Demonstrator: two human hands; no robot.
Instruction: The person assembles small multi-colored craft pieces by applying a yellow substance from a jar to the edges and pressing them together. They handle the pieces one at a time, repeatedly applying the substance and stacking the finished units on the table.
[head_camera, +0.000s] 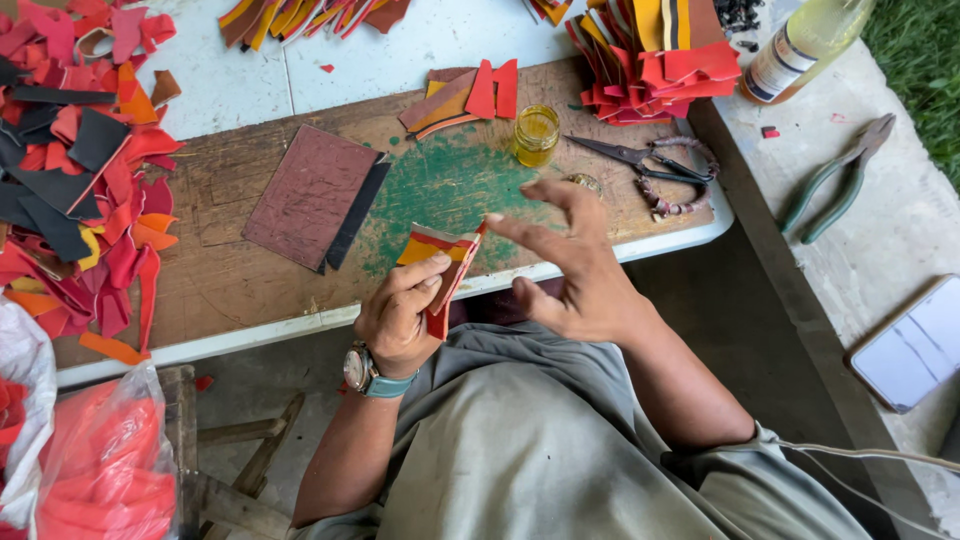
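Nearest, bottom left: clear plastic bag (110, 470) stuffed w/ red-orange cut pieces, white bag (25, 370) beside it, wooden stool frame (235, 470) under table edge. Left hand (400, 315), wristwatch w/ teal strap (365, 375) on wrist, closed around small stack of red, orange & yellow leather-like pieces (440, 265), thumb pressed on top, stack held upright just off front edge of table. Right hand (570, 265) open, fingers spread, index tip touching stack's upper corner, gripping nothing. Beyond hands: worn wooden work board w/ green paint patch (440, 185) lying on white table (200, 80); on board, dark red textured rectangular sheet (310, 195) over a black strip. Small glass jar (536, 135) holding yellowish liquid, lid off, near board's far edge; black scissors w/ cord-wrapped handles (650, 165) just right of it. Few red/brown cut shapes (465, 95) behind jar. Big heap of red, orange & black scraps (75, 170) at left; sorted striped pile (650, 55) at far right. On grey concrete ledge (880, 220) at right: green-handled pliers (840, 180), phone w/ pale screen (915, 345), clear bottle (810, 45) w/ pale yellow liquid. Grass at top right corner, so outdoors.
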